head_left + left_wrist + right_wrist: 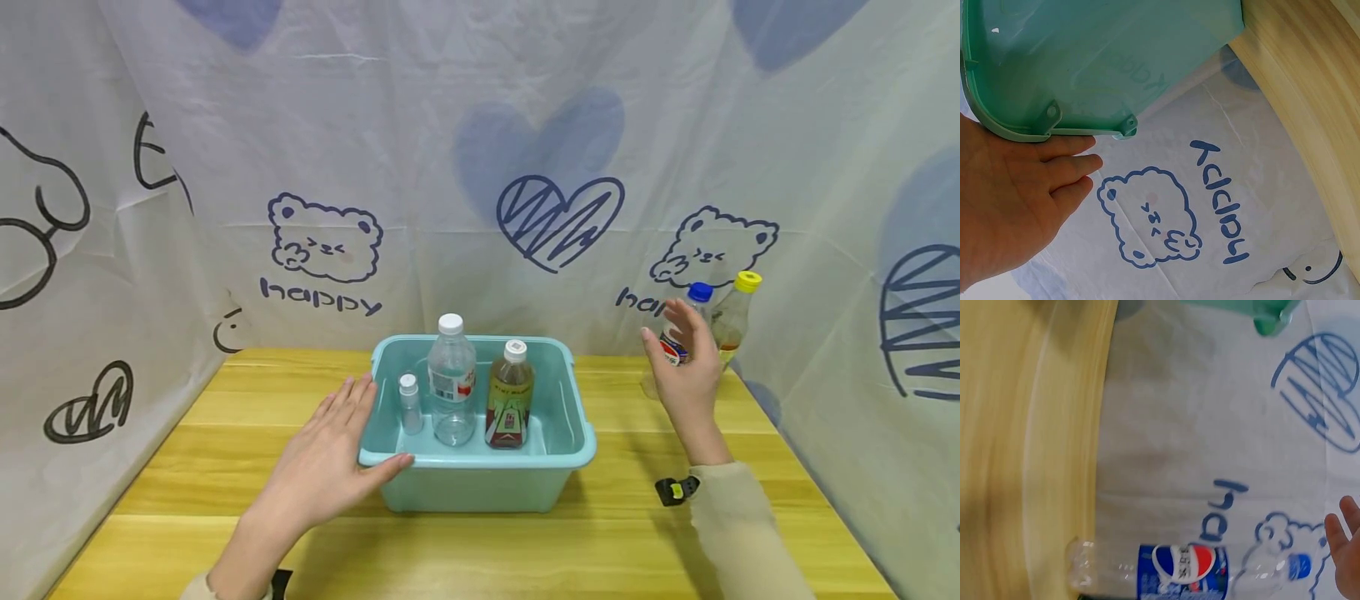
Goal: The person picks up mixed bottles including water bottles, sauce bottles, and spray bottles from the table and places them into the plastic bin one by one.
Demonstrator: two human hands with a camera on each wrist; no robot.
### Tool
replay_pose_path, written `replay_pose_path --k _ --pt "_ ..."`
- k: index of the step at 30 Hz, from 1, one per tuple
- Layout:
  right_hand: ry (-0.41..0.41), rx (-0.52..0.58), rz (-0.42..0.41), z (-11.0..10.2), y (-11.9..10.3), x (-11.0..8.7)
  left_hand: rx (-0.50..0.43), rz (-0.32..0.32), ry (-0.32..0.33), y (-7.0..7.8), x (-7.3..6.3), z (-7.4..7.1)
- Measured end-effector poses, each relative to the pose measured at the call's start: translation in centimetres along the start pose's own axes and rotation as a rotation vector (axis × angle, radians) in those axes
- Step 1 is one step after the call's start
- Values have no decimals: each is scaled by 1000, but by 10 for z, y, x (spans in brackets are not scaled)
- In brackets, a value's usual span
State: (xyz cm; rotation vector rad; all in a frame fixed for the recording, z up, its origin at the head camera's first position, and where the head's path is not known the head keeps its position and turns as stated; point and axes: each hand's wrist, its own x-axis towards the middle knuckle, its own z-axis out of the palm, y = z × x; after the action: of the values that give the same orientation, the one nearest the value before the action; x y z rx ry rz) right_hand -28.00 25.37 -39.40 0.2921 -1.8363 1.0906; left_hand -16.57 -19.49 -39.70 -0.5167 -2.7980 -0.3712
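My left hand rests at the left rim of a light teal plastic bin, fingers straight and thumb over the front edge. Inside the bin stand a small clear bottle, a larger clear water bottle with a white cap, and a tea bottle with a green and red label. My right hand is raised with loose fingers before a clear Pepsi bottle with a blue cap, partly hiding it in the head view. In the right wrist view, a gap separates the fingers from the cap.
A clear bottle with a yellow cap stands behind the Pepsi bottle, near the table's back right edge. The wooden table is backed by a white cloth printed with hearts and bears.
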Motion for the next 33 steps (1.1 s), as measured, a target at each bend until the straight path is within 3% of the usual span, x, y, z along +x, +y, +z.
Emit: replay_pose_path --k 18,33 --pt "155 -34 294 -25 43 9 -4 6 11 1 -1 -1" --pt "76 -141 379 -24 69 16 -5 -3 -2 0 0 -1"
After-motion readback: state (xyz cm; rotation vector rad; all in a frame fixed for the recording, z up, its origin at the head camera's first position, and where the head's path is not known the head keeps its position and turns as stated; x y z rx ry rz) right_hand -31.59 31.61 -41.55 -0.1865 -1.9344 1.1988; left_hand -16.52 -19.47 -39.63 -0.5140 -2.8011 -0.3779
